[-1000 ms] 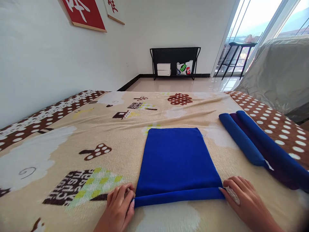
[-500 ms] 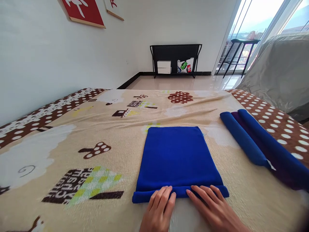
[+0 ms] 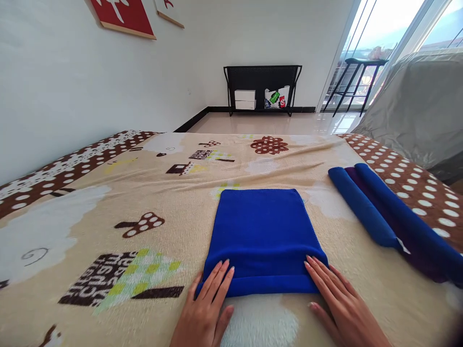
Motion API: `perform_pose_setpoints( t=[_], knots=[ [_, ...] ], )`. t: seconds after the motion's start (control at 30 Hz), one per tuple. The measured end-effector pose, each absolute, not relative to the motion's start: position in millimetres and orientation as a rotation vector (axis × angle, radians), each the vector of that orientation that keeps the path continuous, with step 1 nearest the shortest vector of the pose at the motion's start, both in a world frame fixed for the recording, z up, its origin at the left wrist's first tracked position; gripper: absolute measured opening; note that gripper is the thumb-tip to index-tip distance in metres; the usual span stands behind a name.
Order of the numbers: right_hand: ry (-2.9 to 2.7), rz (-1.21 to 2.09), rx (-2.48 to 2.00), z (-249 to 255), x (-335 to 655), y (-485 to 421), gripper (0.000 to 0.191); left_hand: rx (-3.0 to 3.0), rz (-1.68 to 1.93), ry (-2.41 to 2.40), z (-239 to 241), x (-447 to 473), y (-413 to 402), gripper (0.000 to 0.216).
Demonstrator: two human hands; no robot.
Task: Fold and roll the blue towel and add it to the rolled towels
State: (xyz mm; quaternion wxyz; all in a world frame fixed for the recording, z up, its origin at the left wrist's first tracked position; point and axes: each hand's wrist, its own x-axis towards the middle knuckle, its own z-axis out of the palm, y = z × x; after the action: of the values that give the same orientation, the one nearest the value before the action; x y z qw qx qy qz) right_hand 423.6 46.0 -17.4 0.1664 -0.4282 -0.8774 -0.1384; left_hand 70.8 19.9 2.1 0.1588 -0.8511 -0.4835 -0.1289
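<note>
Both hands lie flat with fingers spread, gripping nothing: left hand [image 3: 208,308] and right hand [image 3: 338,301] press the rolled near edge of the towel [image 3: 264,236], mid-bed near its near edge.

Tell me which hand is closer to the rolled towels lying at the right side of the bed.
Right. The right hand rests on the flat blue towel's near right corner, nearer the rolled towels; the left hand sits at its left corner, farther away.

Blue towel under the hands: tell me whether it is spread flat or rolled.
Partly rolled. The blue towel lies mostly flat, its near edge turned into a low roll.
</note>
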Motion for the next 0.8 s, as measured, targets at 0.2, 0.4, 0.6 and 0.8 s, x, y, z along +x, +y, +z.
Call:
perform_pose_setpoints(
  t=[0.2,0.4,0.6,0.8],
  knots=[
    [-2.462,-0.496,-1.161,-8.8,385.5,43.4,0.073,-2.313,-0.417,-1.444,-3.1,118.1,19.8,0.052],
    [-2.615,-0.355,-1.102,-5.1,364.7,60.6,0.062,-2.544,-0.352,-1.310,3.5,139.9,36.8,0.058],
    [-2.464,-0.302,-1.340,-26.4,422.1,66.0,0.073,-2.351,-0.290,-1.687,-1.4,62.7,36.4,0.061],
    [-2.370,-0.359,-1.343,-26.7,447.0,51.4,0.063,-2.277,-0.449,-1.482,5.3,46.7,25.1,0.052]
  ],
)
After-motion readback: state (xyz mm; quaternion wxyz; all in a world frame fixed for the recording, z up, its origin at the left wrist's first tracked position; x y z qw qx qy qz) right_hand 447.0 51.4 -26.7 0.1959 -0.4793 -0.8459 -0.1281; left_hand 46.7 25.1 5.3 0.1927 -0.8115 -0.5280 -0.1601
